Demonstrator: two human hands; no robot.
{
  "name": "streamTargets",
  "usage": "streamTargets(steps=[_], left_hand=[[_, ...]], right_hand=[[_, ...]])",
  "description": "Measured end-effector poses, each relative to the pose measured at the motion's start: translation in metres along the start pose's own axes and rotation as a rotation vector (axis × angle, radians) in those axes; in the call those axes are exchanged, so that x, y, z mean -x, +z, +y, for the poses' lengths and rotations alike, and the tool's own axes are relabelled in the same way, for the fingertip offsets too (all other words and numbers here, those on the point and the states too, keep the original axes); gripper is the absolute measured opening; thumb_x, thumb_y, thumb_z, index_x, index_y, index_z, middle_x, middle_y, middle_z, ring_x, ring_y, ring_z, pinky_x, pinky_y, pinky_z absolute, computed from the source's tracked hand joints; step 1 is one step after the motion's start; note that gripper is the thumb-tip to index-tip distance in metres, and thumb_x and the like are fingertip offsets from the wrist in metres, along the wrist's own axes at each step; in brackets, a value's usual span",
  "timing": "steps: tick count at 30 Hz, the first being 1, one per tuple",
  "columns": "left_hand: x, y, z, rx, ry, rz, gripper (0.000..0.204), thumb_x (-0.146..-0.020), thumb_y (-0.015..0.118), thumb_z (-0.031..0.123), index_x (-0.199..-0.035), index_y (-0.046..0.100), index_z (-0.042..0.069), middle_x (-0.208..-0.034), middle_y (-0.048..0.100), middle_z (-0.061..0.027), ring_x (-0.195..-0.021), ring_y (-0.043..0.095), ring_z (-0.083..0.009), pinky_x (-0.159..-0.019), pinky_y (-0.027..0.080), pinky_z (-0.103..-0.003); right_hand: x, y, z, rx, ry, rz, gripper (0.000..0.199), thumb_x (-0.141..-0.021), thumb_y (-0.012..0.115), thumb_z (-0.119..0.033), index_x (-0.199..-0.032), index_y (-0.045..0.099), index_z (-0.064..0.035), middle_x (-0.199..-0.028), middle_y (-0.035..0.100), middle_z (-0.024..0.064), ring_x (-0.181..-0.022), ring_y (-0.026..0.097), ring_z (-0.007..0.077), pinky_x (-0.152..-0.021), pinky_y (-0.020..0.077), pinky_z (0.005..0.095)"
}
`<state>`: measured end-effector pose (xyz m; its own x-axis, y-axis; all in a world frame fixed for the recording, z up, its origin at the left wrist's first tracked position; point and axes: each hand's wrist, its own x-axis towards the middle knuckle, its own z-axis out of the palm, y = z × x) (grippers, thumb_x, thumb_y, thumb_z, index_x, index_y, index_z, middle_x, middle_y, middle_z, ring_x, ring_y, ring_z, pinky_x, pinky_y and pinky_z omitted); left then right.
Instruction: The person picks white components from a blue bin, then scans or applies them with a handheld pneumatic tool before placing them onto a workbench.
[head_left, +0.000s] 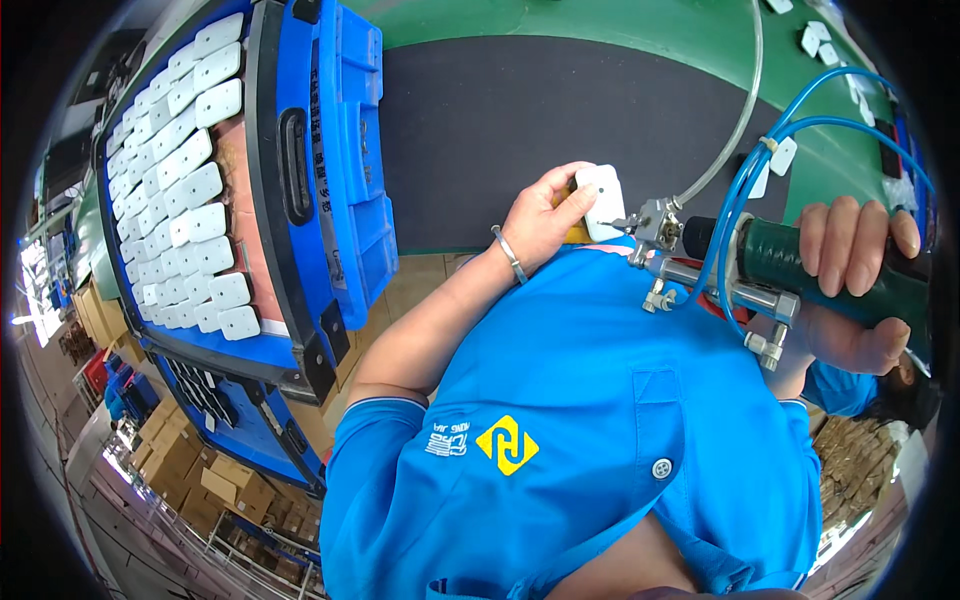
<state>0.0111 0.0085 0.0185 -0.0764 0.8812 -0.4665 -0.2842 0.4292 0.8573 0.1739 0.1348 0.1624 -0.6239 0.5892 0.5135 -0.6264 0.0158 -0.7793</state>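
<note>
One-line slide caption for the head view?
Left hand holds white rounded plastic part against pneumatic screwdriver tip gripped by right hand.

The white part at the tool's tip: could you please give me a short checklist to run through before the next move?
1. Left hand grips the white part: ok.
2. Right hand wraps the green-handled tool: ok.
3. Tool nozzle meets the part: looks ok; exact contact cannot tell.
4. Blue air hoses free of kinks: ok where visible.
5. Blue crate holds more white parts in rows: ok.
6. Fingers clear of the nozzle: cannot tell.
</note>
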Motion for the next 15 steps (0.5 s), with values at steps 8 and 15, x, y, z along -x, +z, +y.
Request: streamTargets(steps=[8,15], left_hand=[[0.0,0.001,0.005,-0.138,0.021,0.041,0.034,-0.076,0.054,0.011,-0.108,0.047,0.002,-0.097,0.055,-0.0094,-0.085,0.053,-0.0153,-0.074,0.044,-0.025],[-0.018,-0.003,-0.022,0.289,0.176,0.154,0.032,-0.075,0.051,0.005,-0.107,0.045,0.003,-0.096,0.054,-0.0094,-0.083,0.053,-0.0148,-0.073,0.044,-0.026]], right_hand=[[0.005,0.001,0.008,0.021,0.0,0.051,0.05,-0.069,0.056,-0.035,-0.11,0.039,-0.0097,-0.076,0.051,0.0006,-0.063,0.049,0.0101,-0.056,0.0405,0.0222],[0.004,0.01,-0.015,-0.086,-0.077,0.198,0.045,-0.065,0.063,-0.028,-0.101,0.042,-0.0135,-0.07,0.05,-0.0019,-0.058,0.045,0.0063,-0.049,0.0361,0.0192]])
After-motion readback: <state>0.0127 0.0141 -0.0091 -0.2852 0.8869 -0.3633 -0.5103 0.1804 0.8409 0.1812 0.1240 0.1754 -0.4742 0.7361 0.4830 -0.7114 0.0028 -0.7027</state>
